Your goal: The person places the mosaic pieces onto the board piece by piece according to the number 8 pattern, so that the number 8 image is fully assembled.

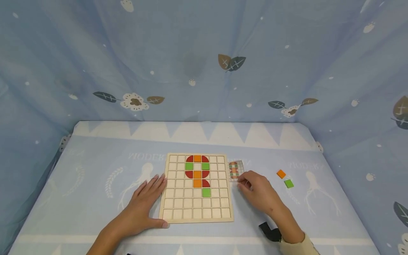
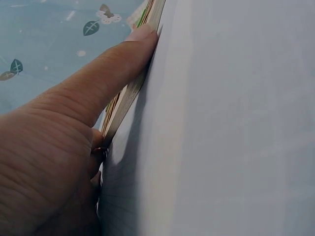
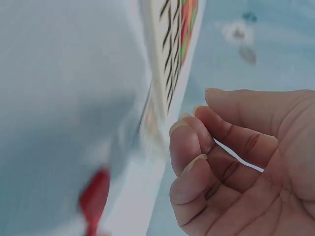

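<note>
A square wooden grid board [image 1: 188, 203] lies flat in the head view, with red, orange and green tiles in some cells. My left hand [image 1: 143, 209] rests at its left side, fingers straight along that edge and thumb at the front left corner. In the left wrist view the thumb [image 2: 108, 69] lies against the board's side. To the right of the board is a clear card [image 1: 236, 170] printed with a red, orange and green pattern. My right hand [image 1: 259, 193] hovers at the card's lower corner. Its fingers [image 3: 184, 142] are loosely curled, with nothing between them and the thumb.
An orange tile [image 1: 281, 174] and a green tile [image 1: 289, 183] lie on the cloth right of my right hand. By the right wrist is a black strap [image 1: 271, 233]. A blurred red shape [image 3: 94, 196] shows in the right wrist view. Blue patterned cloth [image 1: 204, 99] hangs behind the table.
</note>
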The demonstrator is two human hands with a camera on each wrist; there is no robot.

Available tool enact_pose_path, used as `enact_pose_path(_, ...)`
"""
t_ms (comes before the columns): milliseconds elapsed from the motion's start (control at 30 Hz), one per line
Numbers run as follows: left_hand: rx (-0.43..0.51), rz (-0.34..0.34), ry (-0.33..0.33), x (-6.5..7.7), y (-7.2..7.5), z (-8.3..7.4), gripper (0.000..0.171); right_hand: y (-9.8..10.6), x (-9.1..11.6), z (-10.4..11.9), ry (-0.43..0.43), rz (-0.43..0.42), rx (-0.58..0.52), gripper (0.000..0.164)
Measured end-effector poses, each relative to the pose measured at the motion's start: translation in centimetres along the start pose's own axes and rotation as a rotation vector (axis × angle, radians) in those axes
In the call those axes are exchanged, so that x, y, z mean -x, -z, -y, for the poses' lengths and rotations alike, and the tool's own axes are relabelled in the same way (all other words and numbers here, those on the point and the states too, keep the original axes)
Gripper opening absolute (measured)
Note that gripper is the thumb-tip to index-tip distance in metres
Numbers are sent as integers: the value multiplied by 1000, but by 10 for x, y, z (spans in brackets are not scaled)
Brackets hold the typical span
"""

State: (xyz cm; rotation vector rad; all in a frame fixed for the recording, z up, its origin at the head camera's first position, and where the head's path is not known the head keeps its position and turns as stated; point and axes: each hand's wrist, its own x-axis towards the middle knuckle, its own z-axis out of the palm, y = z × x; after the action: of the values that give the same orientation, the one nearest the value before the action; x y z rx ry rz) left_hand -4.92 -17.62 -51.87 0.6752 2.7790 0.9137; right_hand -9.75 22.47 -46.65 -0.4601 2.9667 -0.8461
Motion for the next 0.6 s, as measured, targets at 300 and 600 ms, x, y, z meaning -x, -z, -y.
enact_pose_path(300, -4, 9, 14, 1, 0, -1, 130, 34, 20, -38, -93, -53, 45, 18)
enact_pose_path(600, -15, 10, 5, -1, -1, 1, 129, 44, 34, -55, -170, -31, 85, 22)
